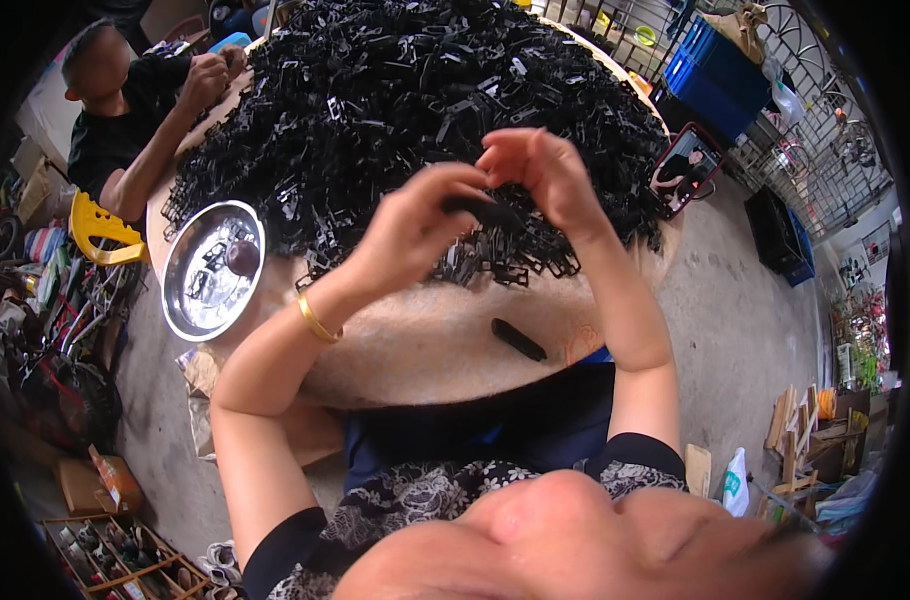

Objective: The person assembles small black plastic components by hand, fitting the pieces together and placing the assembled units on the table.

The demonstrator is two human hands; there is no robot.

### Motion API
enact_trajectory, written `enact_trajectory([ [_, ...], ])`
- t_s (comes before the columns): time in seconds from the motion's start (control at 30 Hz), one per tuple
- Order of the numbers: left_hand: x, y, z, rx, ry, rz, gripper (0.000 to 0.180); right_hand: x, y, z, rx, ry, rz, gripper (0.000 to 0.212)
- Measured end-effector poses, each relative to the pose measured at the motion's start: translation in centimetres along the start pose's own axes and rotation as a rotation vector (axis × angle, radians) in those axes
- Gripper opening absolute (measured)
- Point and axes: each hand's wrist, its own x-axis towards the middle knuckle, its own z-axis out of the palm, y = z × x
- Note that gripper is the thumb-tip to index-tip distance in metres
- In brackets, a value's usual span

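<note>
Both of my hands are raised in front of a large heap of small black plastic parts point(375, 110) on a round table. My left hand point(410, 225), with a gold bangle at its wrist, is closed around a dark, elongated black piece point(483, 211), blurred by motion. Close by, my right hand point(550, 180) has its fingers bent toward the left fingertips. Whatever lies between those right fingertips is too small to make out. On the bare tabletop point(405, 345) near me rests a separate slim black piece point(518, 339).
A shiny metal bowl point(180, 300) at the table's left edge holds some black parts and a round dark object point(242, 257). A phone point(687, 168) stands at the right edge. Another person point(125, 120) works at the far left, beside a yellow plastic seat back point(105, 230). Blue crates point(715, 75) stand far right.
</note>
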Motion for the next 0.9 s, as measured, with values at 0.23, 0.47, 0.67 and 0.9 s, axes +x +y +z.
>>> enact_trajectory([
  [0.23, -2.4, -0.1, 3.9, 0.363, -0.543, 0.377, 0.033, 0.4, -0.5, -0.7, -0.486, 0.343, -0.052, 0.016],
  [0.47, -2.0, -0.6, 2.5, 0.375, -0.359, 0.496, 0.040, -2.8, -5.3, 2.9, -0.441, 0.366, -0.139, 0.018],
  [0.67, 2.9, -0.3, -1.2, 0.266, 0.345, 0.498, 0.017, -12.6, -4.6, 14.4, 0.113, -0.504, 0.634, 0.033],
  [0.9, 17.6, 4.9, -4.9, -0.168, 0.681, 0.101, 0.019, -11.5, 2.1, 24.6, 1.006, -0.445, 0.522, 0.078],
])
